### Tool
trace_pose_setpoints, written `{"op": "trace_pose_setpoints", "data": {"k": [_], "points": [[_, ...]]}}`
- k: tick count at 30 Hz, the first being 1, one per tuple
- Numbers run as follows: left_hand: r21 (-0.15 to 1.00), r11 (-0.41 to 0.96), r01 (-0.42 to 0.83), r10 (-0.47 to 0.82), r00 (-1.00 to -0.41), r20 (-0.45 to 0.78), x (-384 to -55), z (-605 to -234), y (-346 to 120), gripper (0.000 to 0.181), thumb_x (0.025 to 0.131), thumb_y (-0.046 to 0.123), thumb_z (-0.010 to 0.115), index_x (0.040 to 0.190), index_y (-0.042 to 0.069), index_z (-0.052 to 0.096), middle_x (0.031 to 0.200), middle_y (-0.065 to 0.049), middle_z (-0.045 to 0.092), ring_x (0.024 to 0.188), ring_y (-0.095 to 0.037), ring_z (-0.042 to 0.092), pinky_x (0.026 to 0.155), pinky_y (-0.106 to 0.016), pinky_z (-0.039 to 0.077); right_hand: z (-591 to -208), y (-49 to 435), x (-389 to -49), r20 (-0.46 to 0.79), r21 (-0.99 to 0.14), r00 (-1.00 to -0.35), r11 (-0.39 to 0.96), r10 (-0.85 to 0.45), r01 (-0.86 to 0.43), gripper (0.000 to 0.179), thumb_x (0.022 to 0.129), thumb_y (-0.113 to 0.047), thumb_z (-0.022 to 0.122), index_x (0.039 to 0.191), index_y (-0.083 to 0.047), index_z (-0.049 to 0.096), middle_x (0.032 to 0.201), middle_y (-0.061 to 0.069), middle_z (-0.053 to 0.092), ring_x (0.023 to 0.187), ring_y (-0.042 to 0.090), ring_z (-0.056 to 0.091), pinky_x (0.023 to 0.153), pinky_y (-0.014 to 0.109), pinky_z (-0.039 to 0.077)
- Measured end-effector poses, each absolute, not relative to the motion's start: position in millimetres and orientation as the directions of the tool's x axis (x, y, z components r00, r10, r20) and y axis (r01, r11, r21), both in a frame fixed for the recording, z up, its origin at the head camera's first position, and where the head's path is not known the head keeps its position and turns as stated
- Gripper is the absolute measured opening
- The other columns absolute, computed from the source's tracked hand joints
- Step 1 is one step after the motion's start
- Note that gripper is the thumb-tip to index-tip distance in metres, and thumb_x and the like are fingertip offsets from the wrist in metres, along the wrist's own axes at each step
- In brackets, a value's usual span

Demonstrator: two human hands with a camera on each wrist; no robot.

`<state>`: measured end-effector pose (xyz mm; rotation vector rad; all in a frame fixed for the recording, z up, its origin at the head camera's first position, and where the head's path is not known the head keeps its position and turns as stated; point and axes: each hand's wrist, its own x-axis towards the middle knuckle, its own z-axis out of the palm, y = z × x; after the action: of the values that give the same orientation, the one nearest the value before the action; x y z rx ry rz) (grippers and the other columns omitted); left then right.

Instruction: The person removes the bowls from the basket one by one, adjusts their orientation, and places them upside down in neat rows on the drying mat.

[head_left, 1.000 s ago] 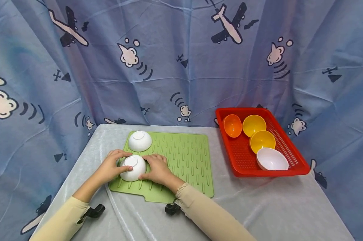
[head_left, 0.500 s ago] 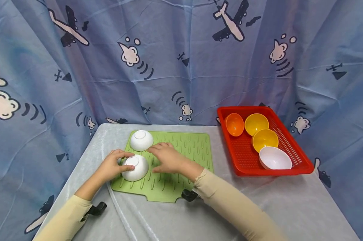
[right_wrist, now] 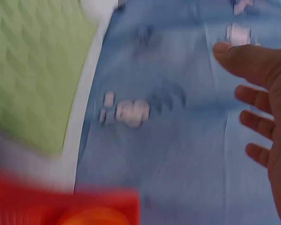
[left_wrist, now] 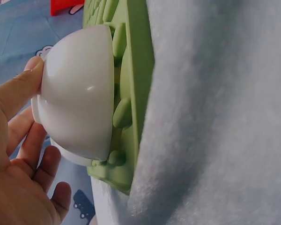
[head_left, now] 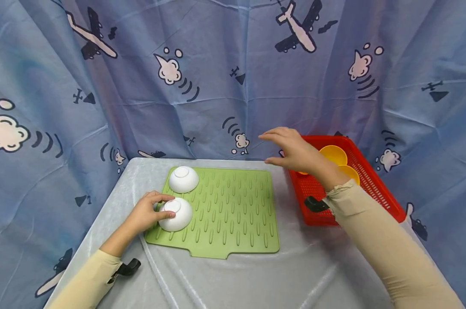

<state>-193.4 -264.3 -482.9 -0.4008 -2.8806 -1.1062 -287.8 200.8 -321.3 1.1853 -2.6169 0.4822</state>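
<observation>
A white bowl (head_left: pixel 183 216) lies upside down on the near left part of a green ridged mat (head_left: pixel 236 214). My left hand (head_left: pixel 149 212) pinches its raised foot between thumb and forefinger. The left wrist view shows the same bowl (left_wrist: pixel 79 89) from the side, its rim down on the mat's ridges. A second upturned white bowl (head_left: pixel 184 180) sits just behind it. My right hand (head_left: pixel 292 150) is in the air by the left side of the red basket (head_left: pixel 366 184), fingers spread and holding nothing.
Yellow bowls (head_left: pixel 334 154) show in the basket, partly covered by my right arm in the head view. An orange bowl (right_wrist: pixel 93 218) peeks in at the bottom of the right wrist view. A blue patterned curtain (head_left: pixel 213 77) hangs behind the table.
My right hand has let go of the near white bowl and moved right and up toward the red basket. My left hand stays on that bowl.
</observation>
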Motion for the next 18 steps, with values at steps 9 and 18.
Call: {"op": "trace_pose_setpoints", "data": {"k": [9,18], "points": [[0.651,0.719,0.244,0.212,-0.969,0.130,-191.3,-483.8,-263.2,0.054,0.077,0.034,0.090,0.124,0.014,0.074,0.110,-0.005,0.065,0.107,-0.027,0.054,0.091,-0.048,0.045,-356.6,281.5,-340.1,0.333,-0.316,-0.789,0.727,-0.517,-0.610,0.066,0.084,-0.019,0.084,0.143,-0.005,0.057,0.146,0.021,0.052,0.139,0.043,0.037,0.108,0.066,0.022],[0.659,0.718,0.223,0.205,-0.973,0.106,-192.3,-484.5,-259.6,0.055,0.076,0.033,0.091,0.125,0.015,0.074,0.110,-0.004,0.066,0.111,-0.026,0.055,0.095,-0.049,0.044,-411.7,326.7,-364.2,0.095,-0.376,-0.910,0.831,-0.404,-0.409,0.087,0.082,-0.028,0.086,0.153,-0.003,0.042,0.157,0.027,0.037,0.144,0.050,0.024,0.113,0.073,0.012]]}}
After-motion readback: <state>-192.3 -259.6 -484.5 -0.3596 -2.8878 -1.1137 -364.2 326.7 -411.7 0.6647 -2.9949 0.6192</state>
